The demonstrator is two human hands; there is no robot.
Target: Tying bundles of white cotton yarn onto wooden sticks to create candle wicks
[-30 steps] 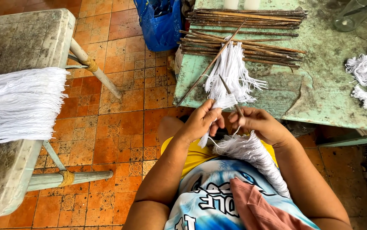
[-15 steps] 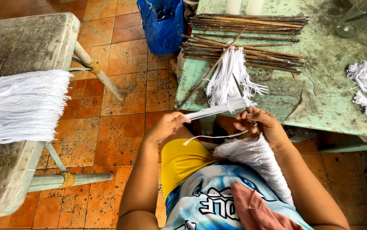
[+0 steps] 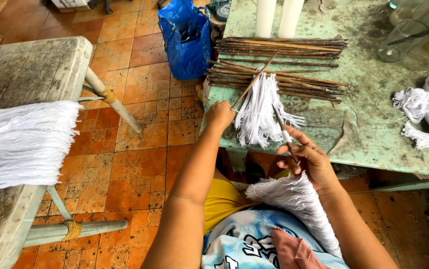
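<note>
My left hand [image 3: 219, 115] is closed on the near end of a thin brown stick [image 3: 252, 83]. The stick slants across a bundle of white yarn [image 3: 259, 112] at the front edge of the green table [image 3: 374, 134]. My right hand [image 3: 310, 158] is just right of that bundle, fingers loosely bent around the near end of a thin metal tool [image 3: 280, 121] that lies on the yarn. A white fringed bundle [image 3: 299, 199] rests on my lap below the right wrist.
A pile of brown sticks [image 3: 284, 55] lies further back on the table, with two white cylinders [image 3: 276, 17] behind and glass jars [image 3: 403, 40] at right. Loose white yarn [image 3: 426, 112] lies right. A blue bag [image 3: 187, 37] stands on the tiled floor. A bench [image 3: 30, 69] at left carries white yarn [image 3: 25, 142].
Both hands left the white strand stretched over my lap. My left hand reached forward to the table edge and closed on the stick; my right hand rose to the metal tool.
</note>
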